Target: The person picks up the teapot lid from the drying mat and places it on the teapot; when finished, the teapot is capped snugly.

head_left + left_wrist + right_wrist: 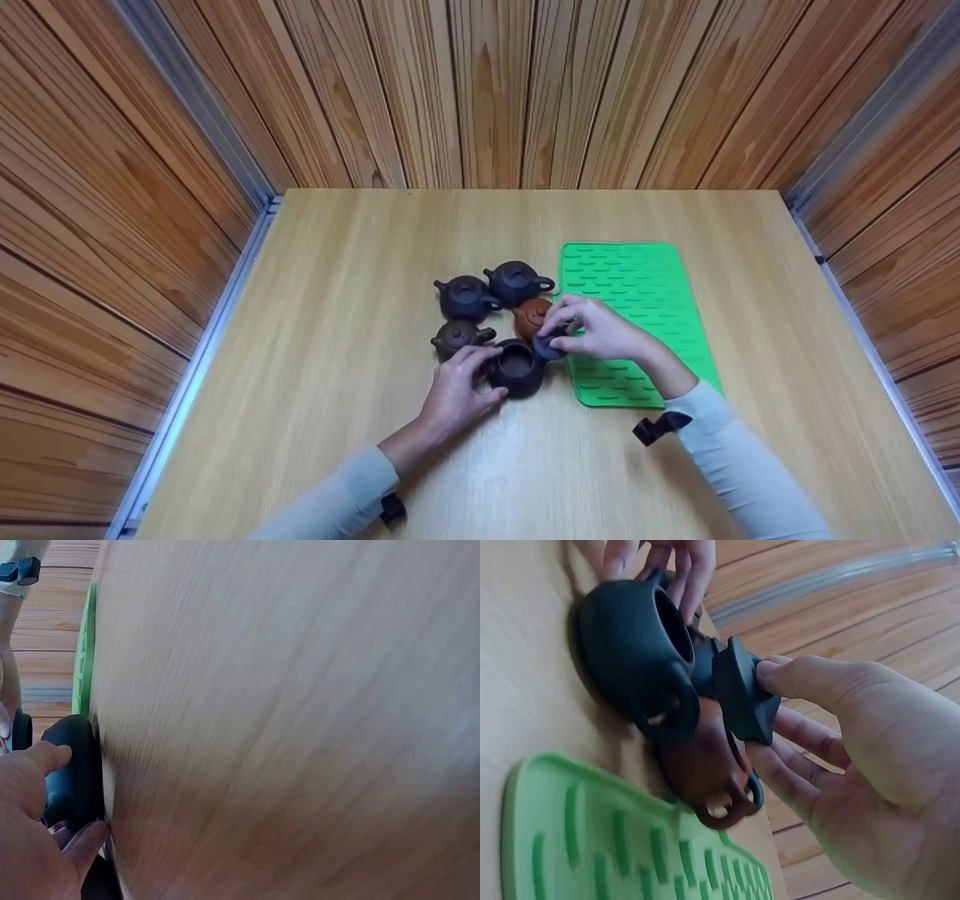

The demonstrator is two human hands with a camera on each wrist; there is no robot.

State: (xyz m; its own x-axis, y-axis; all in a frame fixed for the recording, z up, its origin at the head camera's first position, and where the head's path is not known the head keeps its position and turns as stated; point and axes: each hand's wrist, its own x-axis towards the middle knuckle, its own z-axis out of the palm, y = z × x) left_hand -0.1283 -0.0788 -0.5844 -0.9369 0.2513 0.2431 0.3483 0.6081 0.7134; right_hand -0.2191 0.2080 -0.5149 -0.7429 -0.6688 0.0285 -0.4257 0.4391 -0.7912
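Observation:
A dark teapot (pixel 525 384) stands lidless on the table, its round mouth showing. My left hand (pixel 456 394) holds it from the left, thumb at the near side and fingers at the far side. In the right wrist view its handle (pixel 685 709) faces the right hand and the left fingers are round the spout side. With my right hand (pixel 604 330) I pinch a dark teapot lid (pixel 740 690), held apart from the open mouth. Just behind sits a reddish-brown teapot (pixel 529 318), partly hidden by the right hand in the head view.
Two black teapots (pixel 465 298) (pixel 514 282) stand behind, lids on. A smaller brown teapot (pixel 454 339) is beside the left fingers. On the right lies a green ridged mat (pixel 622 277), partly under the right forearm. Wood-panelled walls (pixel 487 97) enclose the table.

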